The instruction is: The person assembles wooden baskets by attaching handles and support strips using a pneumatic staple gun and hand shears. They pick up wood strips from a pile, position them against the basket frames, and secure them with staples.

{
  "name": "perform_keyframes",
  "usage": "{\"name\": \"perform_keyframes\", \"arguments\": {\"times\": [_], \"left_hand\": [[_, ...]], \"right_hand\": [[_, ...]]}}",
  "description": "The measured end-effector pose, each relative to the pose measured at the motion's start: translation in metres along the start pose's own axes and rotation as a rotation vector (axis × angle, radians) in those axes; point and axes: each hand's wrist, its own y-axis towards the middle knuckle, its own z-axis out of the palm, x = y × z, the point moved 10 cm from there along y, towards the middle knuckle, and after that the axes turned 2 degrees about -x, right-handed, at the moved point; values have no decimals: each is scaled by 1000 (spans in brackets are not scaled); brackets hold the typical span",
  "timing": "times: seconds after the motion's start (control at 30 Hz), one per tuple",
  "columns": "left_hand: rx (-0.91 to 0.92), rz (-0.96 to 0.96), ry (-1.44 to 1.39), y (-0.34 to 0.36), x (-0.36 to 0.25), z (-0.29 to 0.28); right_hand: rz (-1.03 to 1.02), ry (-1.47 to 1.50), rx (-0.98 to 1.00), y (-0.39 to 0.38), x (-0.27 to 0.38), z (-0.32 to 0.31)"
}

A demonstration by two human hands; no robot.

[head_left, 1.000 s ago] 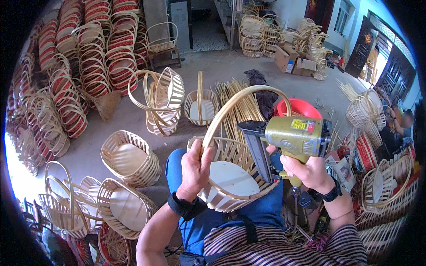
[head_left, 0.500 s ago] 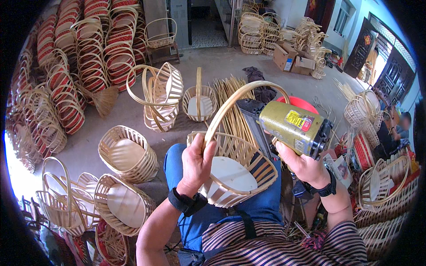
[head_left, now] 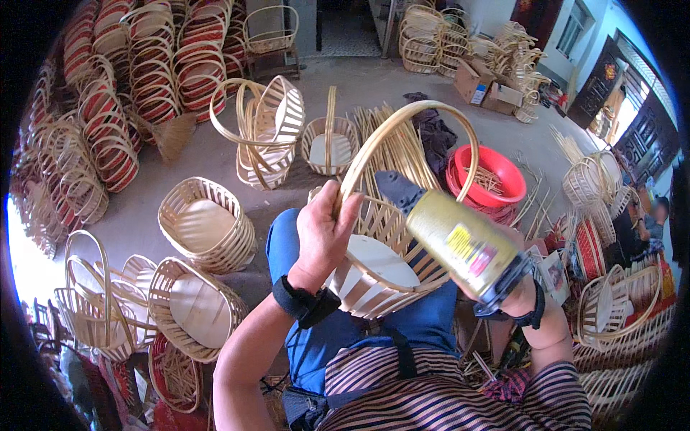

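A pale woven basket (head_left: 368,291) with a flat white oval base rests on my lap. Its tall arched handle (head_left: 424,106) rises over it. My left hand (head_left: 325,228) is closed round the handle's left foot, at the basket's rim. My right hand (head_left: 519,300) grips a gold nail gun (head_left: 460,241) with a black nose, held over the basket's right side. The tool's body hides most of the right fingers. The nose points up and left, inside the handle's arch, apart from my left hand.
Handleless baskets (head_left: 201,223) stand nested on the left, and red-banded baskets (head_left: 154,79) are stacked behind. Cane strips (head_left: 402,154) lie ahead beside a red basin (head_left: 496,172). Cardboard boxes (head_left: 485,86) stand at the back. A person (head_left: 650,223) sits at the far right.
The nail gun has swung down and left, its nose turning further toward me and into the arch. The view has tilted down slightly, and more of the red basin shows. My left hand keeps its grip.
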Motion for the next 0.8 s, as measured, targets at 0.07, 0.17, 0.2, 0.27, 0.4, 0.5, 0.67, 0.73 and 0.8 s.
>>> {"name": "perform_keyframes", "arguments": {"times": [0.07, 0.17, 0.2, 0.27, 0.4, 0.5, 0.67, 0.73, 0.8], "left_hand": [[-9, -39, 24, 0, 2, -1], [-113, 150, -10, 0, -22, -7], [-116, 145, -9, 1, -22, -7], [-153, 229, 25, -1, -30, -10], [-117, 200, 29, 1, -28, -9], [-123, 189, 23, 2, -25, -7], [-113, 214, 61, 3, -29, -17], [-144, 191, -156, 5, -22, -22], [-60, 246, -130, 3, -26, -29]], "right_hand": [[14, 252, -6, -1, -3, 11], [-31, 240, -5, 0, -4, 20], [-38, 235, -3, 2, -4, 21], [-43, 230, 3, 2, -3, 22], [-39, 245, 21, 4, -1, 24], [-31, 232, 21, 4, -2, 23], [26, 25, 25, -6, -2, 8], [-13, -245, 12, -33, -12, -5], [113, -251, -16, -52, -35, -22]]}}
